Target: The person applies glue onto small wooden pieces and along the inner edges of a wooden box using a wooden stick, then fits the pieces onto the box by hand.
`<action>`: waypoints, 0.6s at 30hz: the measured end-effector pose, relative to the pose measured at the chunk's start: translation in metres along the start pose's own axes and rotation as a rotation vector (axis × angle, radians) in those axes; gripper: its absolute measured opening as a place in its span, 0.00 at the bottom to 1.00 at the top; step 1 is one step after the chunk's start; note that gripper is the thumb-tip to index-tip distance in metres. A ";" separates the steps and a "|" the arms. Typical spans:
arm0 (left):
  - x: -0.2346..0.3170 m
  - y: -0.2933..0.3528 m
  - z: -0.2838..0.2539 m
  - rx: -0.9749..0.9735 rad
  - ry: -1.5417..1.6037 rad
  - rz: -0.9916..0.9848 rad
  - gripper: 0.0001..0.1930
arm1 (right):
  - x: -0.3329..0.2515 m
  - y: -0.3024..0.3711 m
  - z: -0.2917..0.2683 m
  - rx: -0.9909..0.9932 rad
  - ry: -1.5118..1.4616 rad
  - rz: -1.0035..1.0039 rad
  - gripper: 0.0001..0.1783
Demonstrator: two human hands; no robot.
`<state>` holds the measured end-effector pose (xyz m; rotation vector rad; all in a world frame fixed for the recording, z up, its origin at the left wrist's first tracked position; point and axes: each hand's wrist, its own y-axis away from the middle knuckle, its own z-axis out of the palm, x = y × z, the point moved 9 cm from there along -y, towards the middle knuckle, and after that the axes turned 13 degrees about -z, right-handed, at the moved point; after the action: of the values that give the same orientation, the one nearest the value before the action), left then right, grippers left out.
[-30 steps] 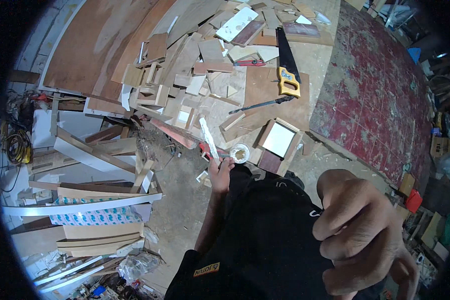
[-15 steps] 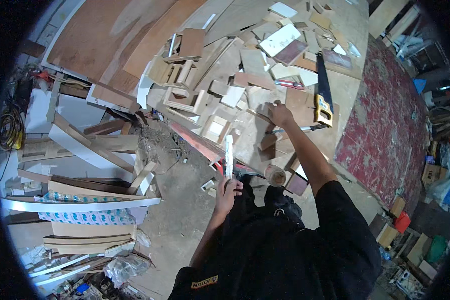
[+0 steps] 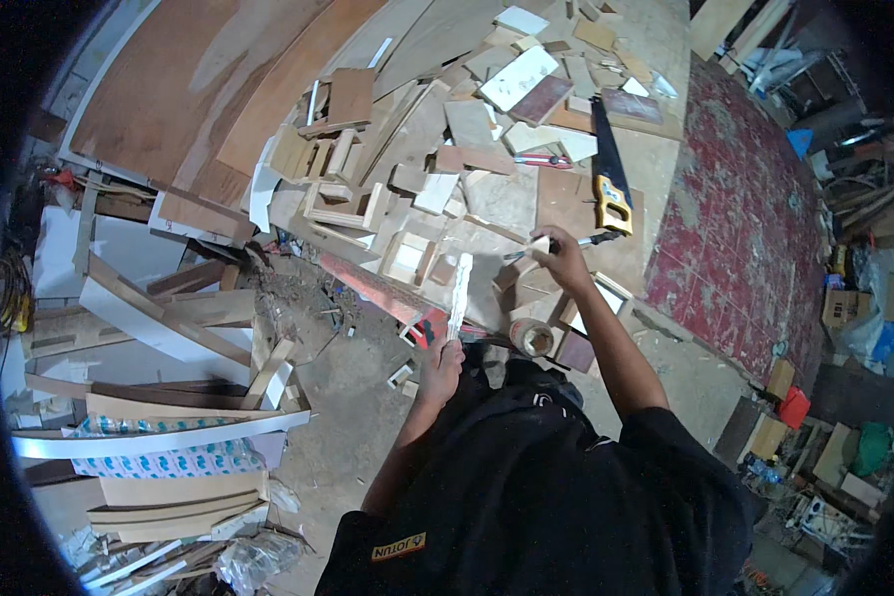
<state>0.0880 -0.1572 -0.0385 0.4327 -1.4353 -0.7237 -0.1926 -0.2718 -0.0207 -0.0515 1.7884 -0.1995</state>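
Observation:
My left hand (image 3: 441, 370) is closed round the lower end of a narrow strip (image 3: 461, 296), held upright at the bench's near edge. The strip's face is white and rough; its material is unclear. Over the bench, the fingers of my right hand (image 3: 564, 260) pinch a small pale wood block (image 3: 540, 244). Close behind that hand lies a slim tool (image 3: 598, 239), partly covered by it, its kind unclear. A round open tub (image 3: 533, 339) with brownish contents stands at the near edge, between my hands.
A handsaw (image 3: 611, 179) with a yellow handle lies right of my right hand. Small wooden frames (image 3: 348, 207) and many offcuts (image 3: 520, 79) cover the bench. A red cutter-like tool (image 3: 543, 160) lies among them. Boards (image 3: 169, 323) are piled on the left.
My right hand has come back toward me from the bench top and now has the small wood block in its fingers. My left hand still holds the strip. The whole view has shifted slightly.

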 end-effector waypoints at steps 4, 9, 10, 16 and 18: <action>-0.008 -0.001 0.031 -0.027 -0.036 0.013 0.08 | -0.022 0.061 -0.020 0.081 -0.314 0.239 0.22; -0.016 0.013 0.075 -0.074 -0.029 0.021 0.07 | -0.043 0.106 -0.058 0.035 0.041 0.123 0.21; -0.019 0.018 0.083 -0.079 -0.038 0.022 0.07 | -0.046 0.114 -0.065 0.088 0.093 0.049 0.14; -0.043 0.037 0.099 -0.025 0.060 -0.071 0.07 | -0.009 0.140 -0.051 -0.063 -0.136 0.233 0.11; -0.045 0.044 0.104 -0.041 0.077 -0.053 0.07 | 0.015 0.124 -0.037 -0.312 0.296 0.033 0.12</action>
<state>-0.0055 -0.0793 -0.0306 0.4631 -1.3386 -0.7696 -0.2230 -0.1478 -0.0477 -0.2250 2.1006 0.1032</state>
